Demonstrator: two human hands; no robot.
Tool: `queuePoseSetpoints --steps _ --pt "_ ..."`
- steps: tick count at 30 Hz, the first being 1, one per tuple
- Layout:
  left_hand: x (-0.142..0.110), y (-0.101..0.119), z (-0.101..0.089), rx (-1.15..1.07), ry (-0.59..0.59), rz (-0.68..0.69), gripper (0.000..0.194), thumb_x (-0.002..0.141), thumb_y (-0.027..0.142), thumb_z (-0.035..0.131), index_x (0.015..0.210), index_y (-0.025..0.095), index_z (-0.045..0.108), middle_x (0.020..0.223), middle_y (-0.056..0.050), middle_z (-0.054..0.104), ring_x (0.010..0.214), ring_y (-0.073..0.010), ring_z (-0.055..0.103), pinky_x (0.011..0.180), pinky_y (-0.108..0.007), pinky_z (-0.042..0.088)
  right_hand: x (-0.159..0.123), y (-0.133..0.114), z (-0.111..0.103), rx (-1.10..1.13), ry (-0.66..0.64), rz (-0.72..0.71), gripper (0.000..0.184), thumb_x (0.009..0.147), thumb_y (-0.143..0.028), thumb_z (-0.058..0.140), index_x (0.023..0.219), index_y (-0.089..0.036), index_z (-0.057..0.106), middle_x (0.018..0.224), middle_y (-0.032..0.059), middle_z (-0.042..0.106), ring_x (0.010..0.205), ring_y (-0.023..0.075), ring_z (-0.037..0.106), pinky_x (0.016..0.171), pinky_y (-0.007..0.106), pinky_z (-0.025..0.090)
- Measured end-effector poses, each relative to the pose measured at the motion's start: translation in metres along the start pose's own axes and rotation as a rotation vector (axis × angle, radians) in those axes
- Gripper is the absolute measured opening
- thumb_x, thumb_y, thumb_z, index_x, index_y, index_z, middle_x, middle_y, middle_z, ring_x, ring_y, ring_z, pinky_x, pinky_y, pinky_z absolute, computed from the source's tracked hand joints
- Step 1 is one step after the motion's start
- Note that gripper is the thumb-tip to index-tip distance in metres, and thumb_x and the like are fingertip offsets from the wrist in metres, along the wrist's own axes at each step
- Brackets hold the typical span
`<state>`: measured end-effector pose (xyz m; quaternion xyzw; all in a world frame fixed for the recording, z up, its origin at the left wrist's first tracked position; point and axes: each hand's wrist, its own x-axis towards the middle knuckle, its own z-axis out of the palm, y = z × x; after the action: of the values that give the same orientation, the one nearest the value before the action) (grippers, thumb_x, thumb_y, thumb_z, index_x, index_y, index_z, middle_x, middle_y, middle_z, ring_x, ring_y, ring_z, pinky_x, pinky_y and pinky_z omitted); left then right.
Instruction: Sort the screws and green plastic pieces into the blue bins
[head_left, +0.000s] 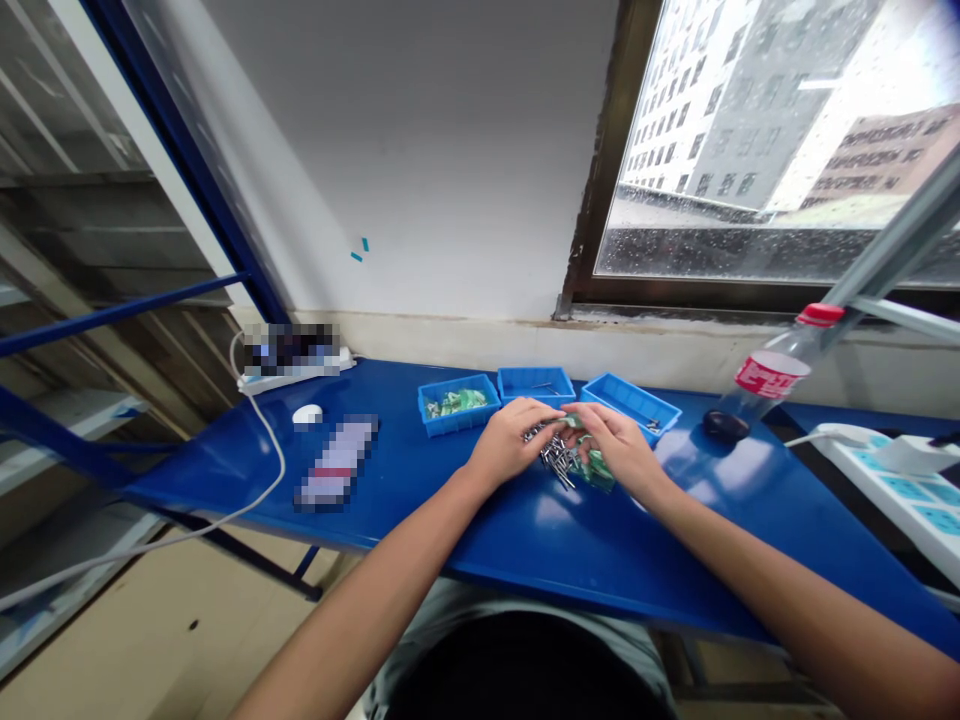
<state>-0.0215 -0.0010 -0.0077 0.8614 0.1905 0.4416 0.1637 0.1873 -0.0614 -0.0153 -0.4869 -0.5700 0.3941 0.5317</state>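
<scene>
My left hand [512, 437] and my right hand [624, 452] meet at the fingertips above the blue table [517, 530]. Both have their fingers curled in. Between the fingertips shows a bit of pale green plastic [573, 421], partly covered by the right fingers. Beneath the hands lies a pile of thin metal pins or screws [559, 462], with several loose ones at its near side. Crumpled green plastic [598, 470] rests beside the pile, under my right hand. What the left fingers hold, if anything, is hidden.
Behind the hands stand three blue bins: the left bin [459, 425] has green pieces, the middle bin [536, 398] and right bin [600, 388] a few metal parts. A bottle [772, 375] leans at right near a power strip [892, 490]. A blurred phone-like object [337, 465] and cable [279, 440] lie left.
</scene>
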Motion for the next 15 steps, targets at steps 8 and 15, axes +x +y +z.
queuePoseSetpoints --steps 8,15 --pt "0.0057 0.0071 -0.0047 -0.033 -0.017 -0.059 0.021 0.106 0.031 0.056 0.107 0.018 0.073 0.104 -0.009 0.078 0.096 -0.0219 0.07 0.092 -0.037 0.057 -0.0031 -0.0038 0.0008 -0.29 0.082 -0.278 0.034 0.091 -0.057 0.076 0.1 -0.025 0.079 0.094 0.0069 0.072 0.085 0.0241 0.068 0.077 0.038 0.059" --pt "0.0048 0.0063 -0.0034 -0.099 0.029 -0.149 0.026 0.102 0.035 0.066 0.122 0.02 0.072 0.1 -0.006 0.078 0.081 -0.0171 0.069 0.079 -0.031 0.056 -0.0091 -0.0024 0.005 -0.227 0.074 -0.165 0.036 0.095 -0.058 0.071 0.1 -0.023 0.075 0.096 0.0075 0.078 0.086 0.0264 0.073 0.083 0.042 0.062"
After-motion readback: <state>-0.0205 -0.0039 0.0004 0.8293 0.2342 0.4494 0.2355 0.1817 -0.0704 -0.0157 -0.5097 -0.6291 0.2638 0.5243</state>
